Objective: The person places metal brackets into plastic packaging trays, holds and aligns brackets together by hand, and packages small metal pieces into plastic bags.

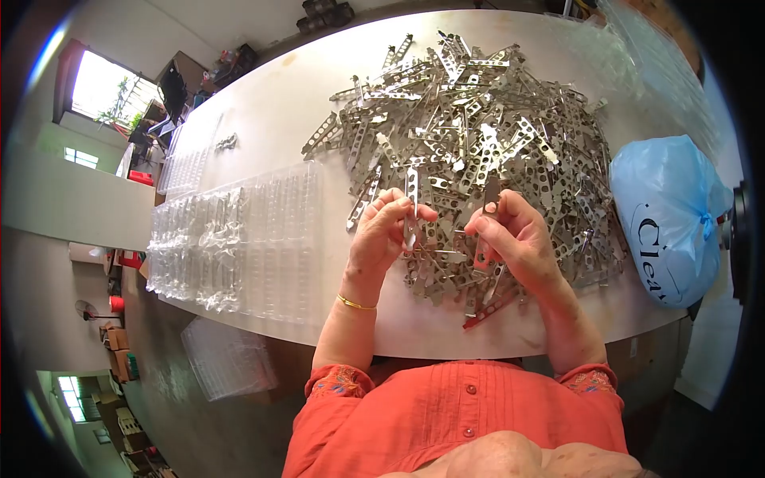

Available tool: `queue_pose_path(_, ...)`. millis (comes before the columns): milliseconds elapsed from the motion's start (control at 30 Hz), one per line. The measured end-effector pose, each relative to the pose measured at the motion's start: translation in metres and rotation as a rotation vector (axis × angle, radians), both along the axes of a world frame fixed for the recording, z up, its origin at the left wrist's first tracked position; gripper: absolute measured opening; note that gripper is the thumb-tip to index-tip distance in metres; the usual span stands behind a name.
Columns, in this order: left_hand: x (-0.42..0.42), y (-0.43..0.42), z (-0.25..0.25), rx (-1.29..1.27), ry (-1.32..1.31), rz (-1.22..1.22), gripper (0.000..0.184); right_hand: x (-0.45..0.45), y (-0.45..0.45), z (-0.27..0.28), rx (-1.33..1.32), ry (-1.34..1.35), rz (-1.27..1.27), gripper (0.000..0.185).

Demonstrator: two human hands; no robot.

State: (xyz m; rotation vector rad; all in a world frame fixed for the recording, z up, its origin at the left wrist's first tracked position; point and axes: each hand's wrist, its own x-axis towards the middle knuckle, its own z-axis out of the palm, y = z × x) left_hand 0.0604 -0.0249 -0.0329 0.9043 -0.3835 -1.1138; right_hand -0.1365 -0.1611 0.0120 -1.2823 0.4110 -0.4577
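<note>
My left hand [381,235] is pinched on a slim perforated metal strip [412,185], which stands nearly upright between thumb and fingers. To its right, my right hand [522,239] grips another metal strip [492,193]; its darker upper end sticks up above the fingers, and a shiny lower part reflects red below them. The two hands are apart, over the near side of a large heap of similar metal strips [470,119]. My fingers hide the middle of both held pieces.
Left of my hands lies a clear plastic tray [279,239] with rows of metal pieces; another clear tray [187,151] sits behind it. A stuffed blue plastic bag [665,215] stands at the right, with clear plastic sheeting [653,64] beyond. Another clear tray [227,354] is below the table edge.
</note>
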Motion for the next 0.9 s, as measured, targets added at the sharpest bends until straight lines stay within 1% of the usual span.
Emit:
queue_pose_path(67, 0.001, 0.002, -0.002, -0.034, -0.004, -0.015, 0.008, 0.0, 0.001, 0.0, 0.023, -0.003, 0.008, 0.012)
queue_pose_path(167, -0.001, 0.005, -0.004, -0.078, 0.069, -0.065, 0.006, 0.0, 0.001, 0.0, 0.052, 0.011, 0.025, 0.01)
queue_pose_path(233, -0.003, 0.005, -0.004, 0.012, 0.018, -0.038, 0.007, 0.0, 0.002, -0.001, 0.057, 0.03, 0.034, 0.01)
queue_pose_path(267, -0.005, 0.005, -0.003, 0.008, 0.025, -0.039, 0.007, 0.0, 0.004, -0.002, 0.064, 0.023, 0.04, 0.01)
queue_pose_path(333, -0.011, 0.002, -0.003, -0.02, 0.016, -0.023, 0.013, 0.001, 0.005, -0.003, 0.065, 0.024, 0.045, 0.01)
queue_pose_path(367, -0.005, 0.006, -0.007, 0.013, -0.029, -0.079, 0.015, 0.001, 0.005, -0.003, 0.064, 0.03, 0.036, 0.011)
queue_pose_path(400, -0.007, 0.004, -0.005, 0.01, -0.021, -0.079, 0.015, 0.001, 0.006, -0.003, 0.063, 0.036, 0.027, 0.012)
queue_pose_path(467, -0.012, 0.004, 0.002, -0.008, 0.021, -0.155, 0.017, 0.002, 0.007, -0.001, 0.068, 0.038, 0.024, 0.012)
queue_pose_path(533, -0.016, 0.005, 0.009, -0.005, -0.005, -0.172, 0.018, 0.002, 0.007, -0.002, 0.075, 0.038, 0.02, 0.012)
queue_pose_path(600, -0.02, 0.006, 0.01, 0.097, -0.195, -0.203, 0.018, 0.002, 0.006, -0.006, 0.036, 0.001, 0.024, 0.013)
queue_pose_path(667, -0.029, 0.007, 0.03, 0.134, -0.183, -0.216, 0.018, 0.003, 0.007, -0.009, 0.043, -0.008, 0.011, 0.013)
queue_pose_path(700, -0.034, 0.006, 0.035, 0.177, -0.225, -0.219, 0.018, 0.003, 0.008, -0.009, 0.054, -0.02, 0.0, 0.013)
queue_pose_path(733, -0.038, 0.005, 0.036, 0.221, -0.267, -0.222, 0.018, 0.004, 0.008, -0.01, 0.055, -0.016, -0.002, 0.013)
queue_pose_path(767, -0.042, 0.004, 0.026, 0.157, -0.263, -0.186, 0.017, 0.004, 0.008, -0.01, 0.037, -0.015, -0.015, 0.014)
queue_pose_path(800, -0.045, 0.004, 0.022, 0.158, -0.255, -0.188, 0.017, 0.004, 0.008, -0.011, 0.018, -0.012, -0.028, 0.014)
queue_pose_path(833, -0.047, 0.004, 0.019, 0.145, -0.441, -0.166, 0.016, 0.004, 0.008, -0.011, 0.021, -0.003, -0.029, 0.014)
queue_pose_path(900, -0.052, 0.002, 0.012, 0.081, -0.791, -0.076, 0.014, 0.003, 0.006, -0.009, -0.049, 0.044, -0.135, 0.014)
